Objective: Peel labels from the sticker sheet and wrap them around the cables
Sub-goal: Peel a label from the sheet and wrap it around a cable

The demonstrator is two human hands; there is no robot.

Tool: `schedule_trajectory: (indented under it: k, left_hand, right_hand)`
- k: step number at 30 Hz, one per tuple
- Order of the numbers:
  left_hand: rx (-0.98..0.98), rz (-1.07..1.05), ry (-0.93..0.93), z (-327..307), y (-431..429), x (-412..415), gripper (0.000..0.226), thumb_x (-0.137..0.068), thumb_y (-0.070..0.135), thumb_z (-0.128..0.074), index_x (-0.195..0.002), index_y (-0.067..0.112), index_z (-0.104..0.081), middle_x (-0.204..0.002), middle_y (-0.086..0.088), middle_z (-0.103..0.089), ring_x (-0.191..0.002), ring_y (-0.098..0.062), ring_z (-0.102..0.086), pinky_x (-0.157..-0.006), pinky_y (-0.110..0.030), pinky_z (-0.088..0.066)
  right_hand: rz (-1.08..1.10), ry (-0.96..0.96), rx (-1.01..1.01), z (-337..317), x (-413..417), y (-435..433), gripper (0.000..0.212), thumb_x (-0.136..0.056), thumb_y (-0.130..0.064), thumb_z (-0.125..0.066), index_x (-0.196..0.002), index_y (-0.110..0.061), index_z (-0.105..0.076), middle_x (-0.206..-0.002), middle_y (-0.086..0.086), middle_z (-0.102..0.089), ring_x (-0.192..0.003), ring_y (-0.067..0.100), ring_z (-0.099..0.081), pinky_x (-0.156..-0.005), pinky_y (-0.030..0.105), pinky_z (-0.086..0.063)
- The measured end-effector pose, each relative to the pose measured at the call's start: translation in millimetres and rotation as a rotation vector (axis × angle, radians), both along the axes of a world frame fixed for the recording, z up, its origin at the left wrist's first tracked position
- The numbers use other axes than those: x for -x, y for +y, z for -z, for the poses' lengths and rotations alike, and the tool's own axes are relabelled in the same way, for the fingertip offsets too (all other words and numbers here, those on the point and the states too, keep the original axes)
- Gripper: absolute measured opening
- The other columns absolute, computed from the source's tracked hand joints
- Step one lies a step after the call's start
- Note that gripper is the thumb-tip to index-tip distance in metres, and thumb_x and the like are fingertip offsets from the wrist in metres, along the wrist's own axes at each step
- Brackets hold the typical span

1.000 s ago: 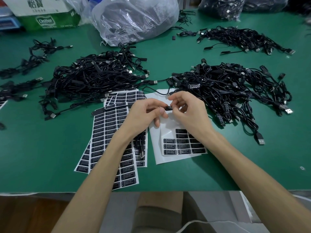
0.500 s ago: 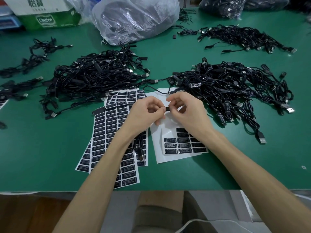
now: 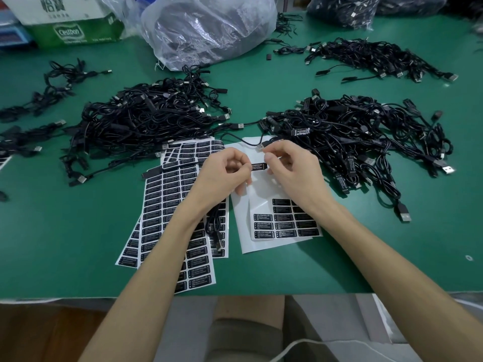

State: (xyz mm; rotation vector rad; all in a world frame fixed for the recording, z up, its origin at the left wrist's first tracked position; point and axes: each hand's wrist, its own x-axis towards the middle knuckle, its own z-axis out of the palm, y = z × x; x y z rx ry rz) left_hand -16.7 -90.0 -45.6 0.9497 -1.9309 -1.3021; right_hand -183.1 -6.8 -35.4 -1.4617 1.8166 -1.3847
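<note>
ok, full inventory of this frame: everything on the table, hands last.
table: one, green, fills the view.
cable piles: three big, black, left of centre, right of centre, far right; small clumps far left.
full sticker sheets: several, black on white, fanned under the left forearm.
part-used sheet: at least one, mostly bare white, under the right wrist.
label: one, black, between the hands.
plastic bag: one, clear, far centre.
carton: one, green and white, far left.
left hand: pinches the label.
right hand: pinches the label.
</note>
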Motion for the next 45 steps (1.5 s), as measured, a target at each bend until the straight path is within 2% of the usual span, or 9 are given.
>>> schedule_trajectory:
  k: [8,12,20,24,31,35,38,42,45]
  left_hand:
    - [-0.023,0.060,0.065,-2.5,1.5,-1.7,0.006,-0.096,0.013,-0.066,-0.096,0.007,-0.064,-0.074,-0.008,-0.073,-0.051,-0.021,-0.062,-0.047,-0.012,-0.039]
    - [-0.014,0.054,0.060,-3.4,1.7,-2.1,0.016,-0.098,0.029,-0.068,-0.097,0.013,-0.066,-0.079,-0.004,-0.075,-0.053,-0.021,-0.065,-0.048,-0.027,-0.041]
    - [0.004,0.007,0.056,-3.9,1.4,-2.1,0.015,-0.101,0.028,-0.066,-0.099,0.014,-0.072,-0.076,0.002,-0.069,-0.055,-0.017,-0.062,-0.052,-0.017,-0.045]
    - [0.058,-0.068,0.104,-5.2,0.4,-4.7,0.013,-0.099,0.030,-0.069,-0.097,0.024,-0.080,-0.091,-0.006,-0.066,-0.064,-0.008,-0.050,-0.057,-0.015,-0.041]
    - [-0.082,-0.129,0.247,-7.0,-1.3,-10.0,0.015,-0.097,0.034,-0.071,-0.093,0.023,-0.081,-0.071,0.001,-0.059,-0.058,-0.013,-0.042,-0.053,-0.022,-0.033]
    - [-0.188,-0.142,0.346,-7.1,-2.8,-11.1,0.018,-0.098,0.034,-0.069,-0.095,0.018,-0.077,-0.063,0.001,-0.057,-0.047,-0.013,-0.044,-0.041,-0.022,-0.032]
    - [-0.222,-0.122,0.418,-8.4,-2.2,-11.3,0.023,-0.096,0.035,-0.070,-0.097,0.012,-0.074,-0.063,-0.005,-0.064,-0.049,-0.018,-0.055,-0.042,-0.022,-0.038]
    - [-0.217,-0.115,0.425,-9.7,-1.4,-10.0,0.025,-0.098,0.026,-0.068,-0.111,0.004,-0.070,-0.080,-0.007,-0.073,-0.060,-0.019,-0.067,-0.045,-0.021,-0.044]
    - [-0.165,-0.070,0.358,-9.0,-1.0,-10.3,0.023,-0.100,0.018,-0.066,-0.120,0.006,-0.069,-0.095,-0.008,-0.078,-0.070,-0.022,-0.073,-0.051,-0.023,-0.048]
  right_hand:
    - [-0.105,0.069,-0.053,2.2,2.4,-0.4,0.011,-0.100,-0.021,-0.067,-0.090,-0.023,-0.073,-0.071,-0.007,-0.070,-0.064,0.004,-0.058,-0.062,0.013,-0.041]
    - [-0.082,-0.008,-0.022,0.1,3.4,0.9,0.012,-0.102,-0.021,-0.064,-0.091,-0.022,-0.070,-0.069,-0.008,-0.066,-0.058,0.000,-0.054,-0.060,0.013,-0.042]
    - [0.046,-0.737,0.141,-10.6,19.6,1.5,0.016,-0.103,-0.014,-0.061,-0.109,-0.002,-0.071,-0.077,0.002,-0.067,-0.062,0.009,-0.056,-0.063,0.029,-0.054]
    - [-0.060,-0.944,0.147,-11.1,16.6,-0.1,0.029,-0.102,-0.010,-0.062,-0.127,0.002,-0.061,-0.099,0.009,-0.077,-0.087,0.016,-0.072,-0.075,0.022,-0.056]
    - [-0.220,-0.797,-0.017,-8.5,4.8,1.0,0.065,-0.095,-0.013,-0.069,-0.151,-0.002,-0.038,-0.114,0.012,-0.077,-0.100,0.023,-0.075,-0.082,0.026,-0.058]
    - [-0.288,-0.646,-0.116,-9.6,2.4,3.6,0.037,-0.100,-0.015,-0.065,-0.133,-0.001,-0.060,-0.105,0.011,-0.078,-0.088,0.018,-0.073,-0.081,0.031,-0.059]
    - [-0.321,-0.511,-0.165,-5.6,-1.9,4.7,0.026,-0.102,-0.021,-0.063,-0.120,-0.004,-0.070,-0.098,0.010,-0.077,-0.086,0.023,-0.070,-0.084,0.048,-0.057]
    - [-0.399,-0.518,-0.176,-6.6,0.5,4.9,0.027,-0.104,-0.027,-0.059,-0.113,-0.004,-0.071,-0.084,0.010,-0.074,-0.059,0.016,-0.055,-0.056,0.025,-0.044]
    - [-0.430,-0.597,-0.175,-5.8,4.1,5.1,0.030,-0.105,-0.026,-0.058,-0.113,-0.001,-0.071,-0.079,0.011,-0.070,-0.060,0.018,-0.054,-0.053,0.022,-0.041]
